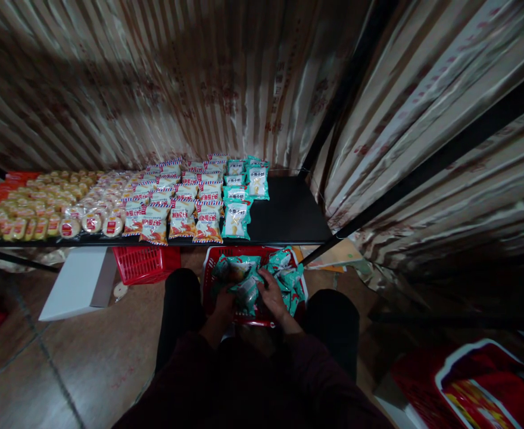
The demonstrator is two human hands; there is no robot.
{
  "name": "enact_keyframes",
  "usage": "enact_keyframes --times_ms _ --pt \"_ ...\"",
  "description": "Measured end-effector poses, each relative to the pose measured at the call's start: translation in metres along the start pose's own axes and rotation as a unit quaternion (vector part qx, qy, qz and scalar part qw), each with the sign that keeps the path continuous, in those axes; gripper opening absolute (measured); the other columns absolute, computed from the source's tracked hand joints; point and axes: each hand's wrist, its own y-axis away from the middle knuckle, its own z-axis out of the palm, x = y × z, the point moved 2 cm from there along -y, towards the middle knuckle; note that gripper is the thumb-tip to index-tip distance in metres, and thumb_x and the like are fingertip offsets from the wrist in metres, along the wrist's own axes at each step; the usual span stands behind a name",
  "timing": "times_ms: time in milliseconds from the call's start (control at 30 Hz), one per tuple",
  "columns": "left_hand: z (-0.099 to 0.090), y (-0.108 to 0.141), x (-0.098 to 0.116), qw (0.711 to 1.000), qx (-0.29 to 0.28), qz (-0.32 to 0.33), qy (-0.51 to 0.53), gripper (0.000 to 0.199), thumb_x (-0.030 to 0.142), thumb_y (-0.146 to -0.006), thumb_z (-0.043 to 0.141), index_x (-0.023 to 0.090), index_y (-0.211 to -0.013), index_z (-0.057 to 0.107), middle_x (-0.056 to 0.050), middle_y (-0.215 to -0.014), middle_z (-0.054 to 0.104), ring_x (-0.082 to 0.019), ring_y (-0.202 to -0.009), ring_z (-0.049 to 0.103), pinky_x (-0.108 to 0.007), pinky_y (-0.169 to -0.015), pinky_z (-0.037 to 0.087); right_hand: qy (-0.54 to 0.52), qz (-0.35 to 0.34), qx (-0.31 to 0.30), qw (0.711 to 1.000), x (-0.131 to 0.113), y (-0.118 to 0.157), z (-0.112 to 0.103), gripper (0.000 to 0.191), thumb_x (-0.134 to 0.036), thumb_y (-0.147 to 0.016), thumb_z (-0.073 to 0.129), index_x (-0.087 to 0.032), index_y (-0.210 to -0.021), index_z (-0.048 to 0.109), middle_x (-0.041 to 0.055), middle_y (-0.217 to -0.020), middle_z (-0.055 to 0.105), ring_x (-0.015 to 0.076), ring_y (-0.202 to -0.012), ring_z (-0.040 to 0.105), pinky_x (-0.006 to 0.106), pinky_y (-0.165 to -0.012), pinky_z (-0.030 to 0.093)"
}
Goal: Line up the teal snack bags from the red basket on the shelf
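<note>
Shelf [289, 214]: teal packets [237, 205] fill one column, space beside bare | basket [208, 280]: many packets left | left hand [224, 304], right hand [273, 296]: fingers clamped on packet [247, 293] between them.

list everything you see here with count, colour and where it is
teal snack packets: one column, teal, right end of the rows on the shelf
red-and-white snack packets: several columns, left of the teal ones
round wrapped cakes: many, pale, further left
yellow packets: many, far left of shelf
black shelf: one, bare at its right end
red basket: one, on floor, holding teal packets
second red basket: one, under shelf
white box: one, floor left
left hand: in the basket, on a packet
right hand: in the basket, on packets
</note>
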Motion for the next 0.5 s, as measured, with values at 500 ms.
enact_keyframes --times_ms 500 --pt "0.035 0.039 0.018 0.991 -0.087 -0.002 0.097 0.035 0.001 -0.050 0.055 0.017 -0.081 0.059 0.002 -0.069 0.064 -0.013 -0.066 0.060 -0.026 -0.067 0.049 -0.147 0.125 0.137 0.972 -0.048 0.013 -0.006 0.078 -0.058 -0.081 0.048 -0.021 -0.145 0.022 0.0138 -0.137 0.048 0.0223 -0.124 0.050 0.036 -0.097 0.045"
